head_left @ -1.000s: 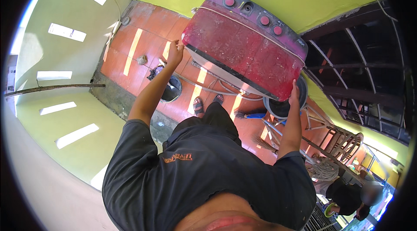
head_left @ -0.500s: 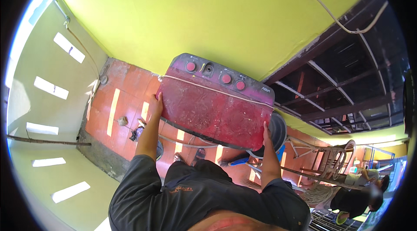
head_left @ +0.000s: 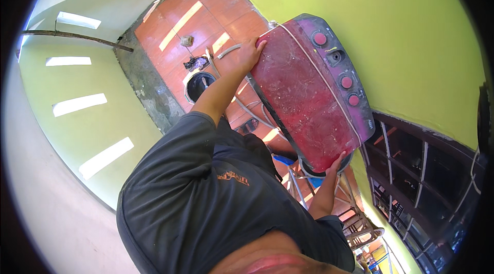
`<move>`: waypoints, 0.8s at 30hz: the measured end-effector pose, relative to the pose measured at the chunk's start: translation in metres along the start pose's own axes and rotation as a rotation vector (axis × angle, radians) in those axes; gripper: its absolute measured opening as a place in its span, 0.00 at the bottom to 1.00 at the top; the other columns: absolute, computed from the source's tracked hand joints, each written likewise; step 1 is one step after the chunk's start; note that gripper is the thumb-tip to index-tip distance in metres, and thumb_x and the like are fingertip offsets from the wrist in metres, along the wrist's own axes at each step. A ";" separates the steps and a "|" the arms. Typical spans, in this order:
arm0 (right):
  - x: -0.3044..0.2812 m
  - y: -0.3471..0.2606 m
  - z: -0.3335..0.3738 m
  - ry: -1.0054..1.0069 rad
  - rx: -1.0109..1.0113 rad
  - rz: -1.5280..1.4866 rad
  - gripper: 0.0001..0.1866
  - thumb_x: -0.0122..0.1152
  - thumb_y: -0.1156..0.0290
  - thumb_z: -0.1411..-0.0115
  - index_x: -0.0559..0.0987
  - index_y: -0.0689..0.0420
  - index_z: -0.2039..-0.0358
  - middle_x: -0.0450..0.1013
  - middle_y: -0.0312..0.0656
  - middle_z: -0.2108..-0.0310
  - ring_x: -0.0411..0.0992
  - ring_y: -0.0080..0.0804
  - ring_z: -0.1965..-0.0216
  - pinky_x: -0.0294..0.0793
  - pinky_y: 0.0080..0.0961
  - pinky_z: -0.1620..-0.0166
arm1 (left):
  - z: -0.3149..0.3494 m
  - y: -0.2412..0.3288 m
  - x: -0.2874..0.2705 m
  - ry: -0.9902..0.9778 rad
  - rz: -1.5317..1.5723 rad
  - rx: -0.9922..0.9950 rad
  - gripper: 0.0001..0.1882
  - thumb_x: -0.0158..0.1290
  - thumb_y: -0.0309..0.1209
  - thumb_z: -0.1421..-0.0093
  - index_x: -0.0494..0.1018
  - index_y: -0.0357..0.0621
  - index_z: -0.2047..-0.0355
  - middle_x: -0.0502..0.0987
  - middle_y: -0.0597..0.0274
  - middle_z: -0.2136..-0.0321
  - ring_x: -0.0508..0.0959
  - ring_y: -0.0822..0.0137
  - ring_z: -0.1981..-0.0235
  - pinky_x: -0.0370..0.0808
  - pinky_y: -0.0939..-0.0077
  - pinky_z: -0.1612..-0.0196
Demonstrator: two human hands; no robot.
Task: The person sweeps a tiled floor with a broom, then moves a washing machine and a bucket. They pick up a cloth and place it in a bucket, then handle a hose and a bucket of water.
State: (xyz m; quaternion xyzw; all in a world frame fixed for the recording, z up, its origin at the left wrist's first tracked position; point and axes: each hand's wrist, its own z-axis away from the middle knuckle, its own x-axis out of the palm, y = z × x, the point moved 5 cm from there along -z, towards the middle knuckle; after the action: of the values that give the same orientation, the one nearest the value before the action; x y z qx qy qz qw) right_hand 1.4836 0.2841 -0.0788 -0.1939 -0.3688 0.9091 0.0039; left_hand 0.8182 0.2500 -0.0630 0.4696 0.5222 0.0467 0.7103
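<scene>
**Red panel: swung upright, held at two ends**

Change: the panel (head_left: 309, 93), lying broad across the view half a second ago, now stands tilted, its long axis running from 11 to 5 o'clock. The knob strip has moved from its top edge to the 2 o'clock side, against the green wall (head_left: 391, 21). By this, the piece appears to be mid-turn in the carry, not set down anywhere.

Left hand (head_left: 250, 53): at the panel's upper end, 11 o'clock; fingers spread flat along the edge, thumb under.

Right hand (head_left: 335, 165): at the lower end, 5 o'clock; fingers curled up against the rim, grip partly hidden.

Below: orange tiled floor (head_left: 206, 21), round dark drain (head_left: 198, 84).
</scene>
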 end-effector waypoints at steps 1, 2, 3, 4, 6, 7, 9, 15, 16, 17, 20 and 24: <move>-0.001 -0.003 0.001 0.032 -0.019 0.018 0.54 0.53 0.29 0.44 0.58 0.64 0.33 0.57 0.50 0.33 0.59 0.49 0.35 0.59 0.45 0.34 | 0.000 -0.001 0.001 0.002 0.007 -0.004 0.30 0.46 0.57 0.35 0.75 0.45 0.49 0.79 0.46 0.59 0.78 0.45 0.57 0.74 0.53 0.55; 0.000 -0.003 0.004 0.059 -0.028 0.035 0.54 0.54 0.30 0.44 0.59 0.65 0.34 0.58 0.52 0.33 0.59 0.50 0.35 0.60 0.46 0.35 | 0.000 -0.004 0.002 -0.005 0.013 -0.014 0.30 0.46 0.57 0.36 0.75 0.45 0.50 0.79 0.46 0.59 0.78 0.45 0.57 0.74 0.53 0.55; -0.001 -0.007 0.007 0.243 -0.045 0.220 0.51 0.55 0.33 0.43 0.61 0.66 0.36 0.60 0.53 0.35 0.60 0.51 0.36 0.61 0.47 0.36 | 0.000 -0.002 0.000 0.041 0.004 0.038 0.30 0.46 0.57 0.36 0.75 0.46 0.49 0.80 0.47 0.61 0.78 0.47 0.57 0.74 0.53 0.56; 0.001 -0.014 0.011 0.419 -0.055 0.401 0.48 0.56 0.35 0.42 0.63 0.67 0.38 0.62 0.55 0.37 0.62 0.53 0.38 0.62 0.48 0.37 | 0.000 -0.004 0.001 0.027 -0.003 0.029 0.29 0.46 0.57 0.36 0.75 0.46 0.49 0.79 0.48 0.62 0.78 0.47 0.57 0.74 0.54 0.56; 0.019 -0.036 0.035 0.666 -0.311 0.631 0.42 0.59 0.42 0.41 0.66 0.67 0.41 0.65 0.57 0.41 0.63 0.55 0.40 0.63 0.50 0.39 | 0.000 -0.007 0.002 0.001 -0.005 0.007 0.29 0.46 0.57 0.36 0.74 0.45 0.50 0.79 0.48 0.63 0.78 0.49 0.58 0.75 0.55 0.55; 0.051 -0.042 0.054 0.730 -0.560 0.676 0.39 0.61 0.45 0.41 0.68 0.67 0.43 0.66 0.58 0.43 0.64 0.56 0.41 0.63 0.50 0.40 | 0.000 -0.008 0.002 0.004 0.006 0.011 0.29 0.46 0.56 0.36 0.74 0.45 0.50 0.79 0.49 0.63 0.78 0.49 0.58 0.75 0.56 0.55; 0.119 -0.052 0.093 0.669 -0.857 0.720 0.34 0.64 0.52 0.41 0.70 0.66 0.44 0.67 0.58 0.46 0.64 0.57 0.43 0.62 0.50 0.39 | -0.002 -0.010 0.003 -0.017 0.040 -0.010 0.30 0.47 0.57 0.36 0.74 0.44 0.50 0.78 0.47 0.61 0.78 0.49 0.57 0.74 0.57 0.53; 0.306 -0.055 0.201 0.292 -1.049 0.642 0.28 0.64 0.60 0.41 0.70 0.63 0.45 0.63 0.56 0.41 0.59 0.53 0.38 0.57 0.46 0.36 | -0.011 -0.040 -0.013 -0.275 0.327 0.021 0.24 0.43 0.47 0.32 0.71 0.37 0.51 0.76 0.40 0.54 0.75 0.43 0.52 0.71 0.53 0.49; 0.327 -0.052 0.215 0.336 -1.056 0.673 0.28 0.64 0.61 0.41 0.70 0.64 0.45 0.63 0.57 0.42 0.60 0.53 0.38 0.58 0.45 0.36 | -0.012 -0.056 -0.026 -0.307 0.392 0.046 0.24 0.42 0.46 0.31 0.71 0.36 0.50 0.76 0.42 0.55 0.75 0.47 0.52 0.71 0.56 0.49; 0.348 -0.043 0.224 0.292 -0.950 0.546 0.27 0.63 0.63 0.41 0.70 0.64 0.45 0.64 0.56 0.43 0.60 0.53 0.39 0.58 0.45 0.37 | -0.014 -0.077 -0.041 -0.363 0.455 0.064 0.24 0.42 0.45 0.30 0.71 0.35 0.50 0.77 0.44 0.55 0.76 0.51 0.52 0.71 0.59 0.49; 0.393 -0.006 0.263 0.260 -0.813 0.295 0.25 0.62 0.67 0.41 0.70 0.64 0.46 0.65 0.56 0.47 0.62 0.52 0.42 0.59 0.44 0.38 | -0.015 -0.151 -0.093 -0.501 0.707 0.132 0.24 0.39 0.43 0.27 0.71 0.30 0.50 0.78 0.50 0.57 0.77 0.63 0.52 0.72 0.68 0.49; 0.453 0.017 0.328 0.269 -0.944 0.321 0.22 0.62 0.71 0.43 0.72 0.63 0.49 0.65 0.54 0.47 0.63 0.52 0.42 0.60 0.44 0.38 | -0.023 -0.282 -0.175 -0.631 0.538 0.012 0.25 0.39 0.44 0.27 0.73 0.33 0.50 0.79 0.50 0.57 0.77 0.57 0.52 0.71 0.65 0.46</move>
State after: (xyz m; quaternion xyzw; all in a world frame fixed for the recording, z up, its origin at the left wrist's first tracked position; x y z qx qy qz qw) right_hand 0.9503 0.1201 -0.0343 -0.3439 -0.7008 0.5996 -0.1762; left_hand 0.6017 0.0106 -0.1426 0.5849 0.1376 0.0814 0.7952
